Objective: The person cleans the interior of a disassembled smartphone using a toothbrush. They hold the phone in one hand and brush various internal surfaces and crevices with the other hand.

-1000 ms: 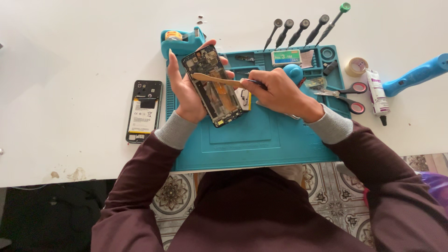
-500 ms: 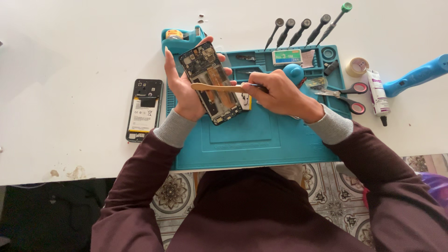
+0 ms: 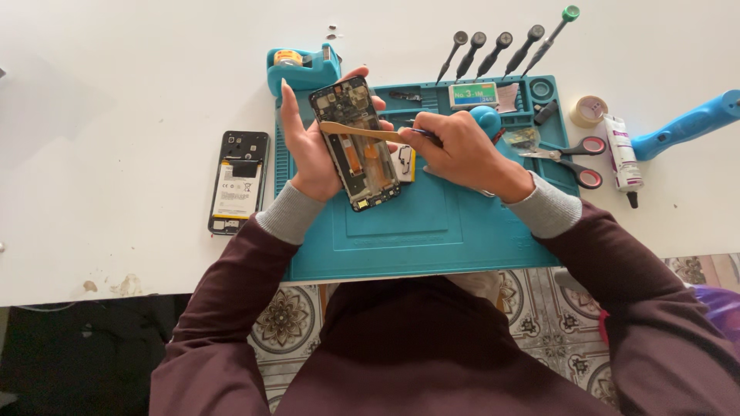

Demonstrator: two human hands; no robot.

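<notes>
My left hand (image 3: 308,150) grips an opened phone body (image 3: 356,146), its circuit boards facing up, held tilted above the teal work mat (image 3: 432,231). My right hand (image 3: 462,150) holds a thin wooden pry stick (image 3: 358,132) whose flat tip lies across the phone's upper part, just under the top board. A small yellow-edged part (image 3: 404,163) lies on the mat right behind the phone.
A second phone frame with a battery (image 3: 237,181) lies on the white table left of the mat. Several screwdrivers (image 3: 501,46), a teal tape holder (image 3: 303,68), scissors (image 3: 566,158), a glue tube (image 3: 620,158), a tape roll (image 3: 589,110) and a blue tool (image 3: 686,125) lie around.
The stick's tip has slid leftward and up across the phone, and my left hand has turned the phone slightly more upright.
</notes>
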